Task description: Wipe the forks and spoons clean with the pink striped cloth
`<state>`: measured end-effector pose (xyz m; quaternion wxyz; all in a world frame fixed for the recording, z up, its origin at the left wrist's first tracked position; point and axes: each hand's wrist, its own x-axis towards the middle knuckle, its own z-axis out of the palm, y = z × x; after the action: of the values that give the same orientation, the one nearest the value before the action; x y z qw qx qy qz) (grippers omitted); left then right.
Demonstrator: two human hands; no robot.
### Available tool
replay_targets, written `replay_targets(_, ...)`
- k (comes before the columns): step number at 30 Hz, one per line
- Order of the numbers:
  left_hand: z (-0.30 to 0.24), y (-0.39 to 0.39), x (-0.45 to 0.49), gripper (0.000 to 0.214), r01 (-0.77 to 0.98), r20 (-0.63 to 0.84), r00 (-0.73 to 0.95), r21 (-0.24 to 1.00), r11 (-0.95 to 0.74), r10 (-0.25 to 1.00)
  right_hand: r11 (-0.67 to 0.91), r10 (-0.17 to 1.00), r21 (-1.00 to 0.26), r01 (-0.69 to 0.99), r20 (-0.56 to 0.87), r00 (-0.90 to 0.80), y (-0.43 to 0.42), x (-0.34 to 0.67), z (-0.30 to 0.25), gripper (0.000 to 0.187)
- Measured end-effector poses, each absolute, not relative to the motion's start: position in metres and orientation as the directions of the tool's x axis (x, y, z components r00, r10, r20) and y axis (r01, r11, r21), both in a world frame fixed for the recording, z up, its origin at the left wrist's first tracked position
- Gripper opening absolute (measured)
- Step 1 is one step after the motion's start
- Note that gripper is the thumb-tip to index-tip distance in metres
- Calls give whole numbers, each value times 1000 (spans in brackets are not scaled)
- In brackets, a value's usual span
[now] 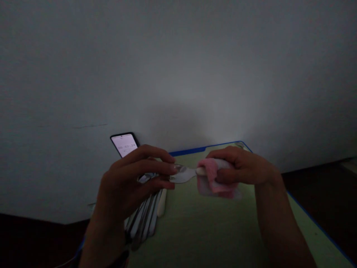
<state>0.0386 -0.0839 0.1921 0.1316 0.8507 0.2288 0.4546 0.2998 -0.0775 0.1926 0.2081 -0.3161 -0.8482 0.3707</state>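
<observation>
**While the left hand (131, 182) is holding a spoon (184, 175), the right hand (242, 167) is wiping it with a cloth (212, 178)**

As far as the dim view shows, the wiping is looking partway done. One spoon is in hand, and a pile of cutlery (145, 219) is lying on the green tabletop (212, 230) just under the left hand. Whether those pieces are already wiped is impossible to tell.

The left grip is pinching the spoon's metal end between fingertips and thumb. The right grip is closing around the pink cloth, which is wrapping the spoon's pale handle.

The spoon is sitting level above the tabletop, between the two hands. It is looking silvery at one end and whitish at the other, and blur is hiding any finer detail. A lit phone (125, 145) is leaning against the wall behind.
</observation>
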Motion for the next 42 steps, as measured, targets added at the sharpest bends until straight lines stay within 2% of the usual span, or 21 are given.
replay_targets(9,190,-86,51,4,358,657,485,453,-816,577,548,671,-741,387,114,-732,-77,288,191,35)
replay_targets(18,190,-88,60,5,350,680,470,442,-826,563,512,686,-775,369,111,-719,-76,282,192,37)
replay_targets(30,187,-85,60,6,421,704,432,395,-816,564,529,704,-743,411,114,-701,-74,281,190,40)
replay_targets(37,185,-84,46,6,488,735,292,436,-756,612,515,724,-728,452,87,-685,-75,293,192,36)
replay_targets(42,184,-82,41,6,511,673,304,482,-711,675,497,736,-726,475,63,-674,-76,300,192,36)
